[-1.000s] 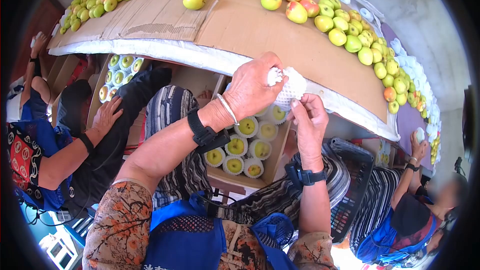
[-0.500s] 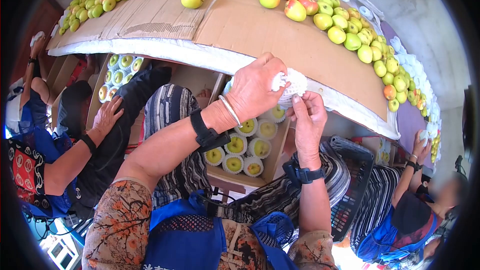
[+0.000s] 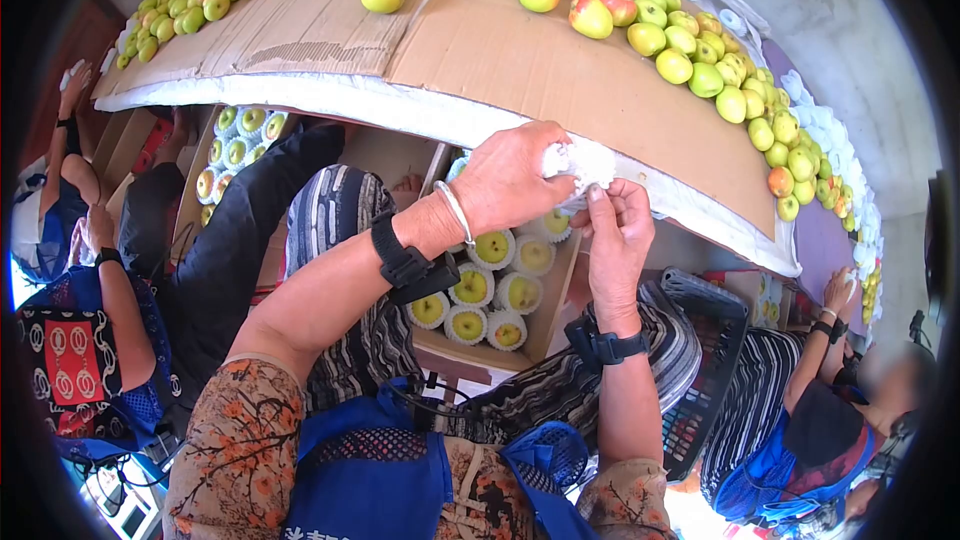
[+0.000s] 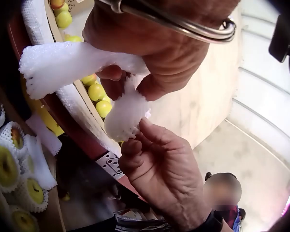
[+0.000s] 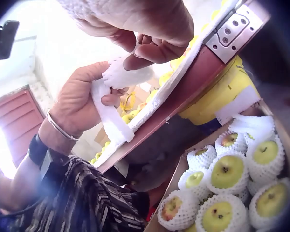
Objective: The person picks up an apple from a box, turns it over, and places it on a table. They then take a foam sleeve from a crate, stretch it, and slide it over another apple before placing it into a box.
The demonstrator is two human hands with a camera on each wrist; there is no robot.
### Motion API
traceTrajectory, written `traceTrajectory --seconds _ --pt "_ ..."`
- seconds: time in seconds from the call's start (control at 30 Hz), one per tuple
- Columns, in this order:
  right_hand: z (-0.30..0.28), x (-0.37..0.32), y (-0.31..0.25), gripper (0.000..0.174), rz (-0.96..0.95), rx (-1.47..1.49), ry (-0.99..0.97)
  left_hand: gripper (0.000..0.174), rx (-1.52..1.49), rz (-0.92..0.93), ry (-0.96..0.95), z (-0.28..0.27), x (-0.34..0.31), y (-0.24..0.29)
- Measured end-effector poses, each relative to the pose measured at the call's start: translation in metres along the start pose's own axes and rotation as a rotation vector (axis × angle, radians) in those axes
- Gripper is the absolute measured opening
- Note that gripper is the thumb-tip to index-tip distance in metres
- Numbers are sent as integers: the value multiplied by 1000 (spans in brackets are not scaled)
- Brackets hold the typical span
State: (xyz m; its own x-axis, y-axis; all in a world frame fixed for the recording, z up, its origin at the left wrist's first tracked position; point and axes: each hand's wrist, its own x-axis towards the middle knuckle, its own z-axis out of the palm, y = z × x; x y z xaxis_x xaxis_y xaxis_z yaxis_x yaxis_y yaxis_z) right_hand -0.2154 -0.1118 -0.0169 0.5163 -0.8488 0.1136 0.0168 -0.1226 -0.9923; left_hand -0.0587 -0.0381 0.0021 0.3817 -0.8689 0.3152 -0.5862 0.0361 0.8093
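In the head view my left hand [image 3: 515, 175], with a bracelet at the wrist, is raised just in front of the table edge. Its fingers hold a flattened bundle of white foam net sleeve [image 4: 58, 65] that sticks out past the palm. The same hand's thumb and fingertips pinch the narrow end of another foam net sleeve [image 4: 125, 116]. My right hand [image 3: 622, 230] meets it from the other side, thumb and finger pinching this sleeve's wide, frilled rim. The right wrist view shows the sleeve [image 5: 125, 72] stretched between both hands.
Below the hands stands a cardboard box [image 3: 545, 325] of apples [image 5: 227, 171] in foam nets. Loose apples [image 3: 705, 80] lie on the cardboard-covered table [image 3: 560, 70]. A black crate [image 3: 705, 370] is at the right. People sit on both sides; a yellow container [image 5: 203, 108] is under the table.
My left hand has turned and sunk slightly, and the sleeve between the hands looks more bunched. The person at the left has drawn a hand back from the knee.
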Motion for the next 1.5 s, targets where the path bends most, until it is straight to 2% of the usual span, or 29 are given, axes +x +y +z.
traceTrajectory --seconds 0.07,0.17,0.27,0.37,0.4,0.43,0.5,0.6,0.67,0.7,0.73,0.83,0.93,1.07,1.13,1.2,1.27,1.37,1.47,1.5 --pt "1 0 1 13 -19 -14 -2 28 -84 -30 -20 2 2 -7" --pt "1 1 -1 12 15 27 -8 28 -386 -206 -17 2 4 -9" --pt "2 -1 -8 13 -14 -1 -124 25 -374 -224 38 4 6 -15" --pt "-2 -3 -16 22 75 72 -30 16 -515 -302 -91 -3 7 -7" --pt "-4 1 -10 30 28 64 92 15 -558 -315 -123 -4 8 -6" --pt "-9 5 -11 30 24 85 187 15 -603 -328 -157 -5 8 -5" --pt "-22 16 -10 33 44 265 164 16 -652 -331 -221 -4 8 -4" --pt "-12 15 -15 35 107 286 71 17 -653 -334 -295 -4 7 -6" --pt "-13 13 -5 35 151 361 -110 15 -643 -379 -325 -2 8 -6" --pt "-11 11 -3 36 173 398 -202 15 -641 -382 -314 2 9 -10" --pt "-9 7 -9 31 223 427 -182 15 -638 -386 -301 6 9 -16" --pt "-18 12 -6 20 175 351 -248 16 -572 -384 -269 7 9 -20" --pt "-20 13 -4 11 229 420 -185 18 -507 -428 -204 10 11 -21" --pt "-26 13 -9 15 253 562 -119 19 -472 -494 -29 2 15 -15" --pt "-35 18 -7 17 227 609 -66 20 -568 -477 26 -5 16 -14" --pt "-36 21 -3 17 194 504 -4 23 -566 -467 79 -8 16 -9" --pt "-36 21 4 15 145 371 53 24 -360 -348 114 -1 14 -13" --pt "-18 17 8 11 -98 7 294 24 -142 -233 187 3 13 -13" --pt "-5 2 -3 13 -196 -101 215 24 -49 -169 252 9 11 -10" --pt "0 -3 -4 18 -163 -50 104 25 -29 -151 272 11 10 -9"
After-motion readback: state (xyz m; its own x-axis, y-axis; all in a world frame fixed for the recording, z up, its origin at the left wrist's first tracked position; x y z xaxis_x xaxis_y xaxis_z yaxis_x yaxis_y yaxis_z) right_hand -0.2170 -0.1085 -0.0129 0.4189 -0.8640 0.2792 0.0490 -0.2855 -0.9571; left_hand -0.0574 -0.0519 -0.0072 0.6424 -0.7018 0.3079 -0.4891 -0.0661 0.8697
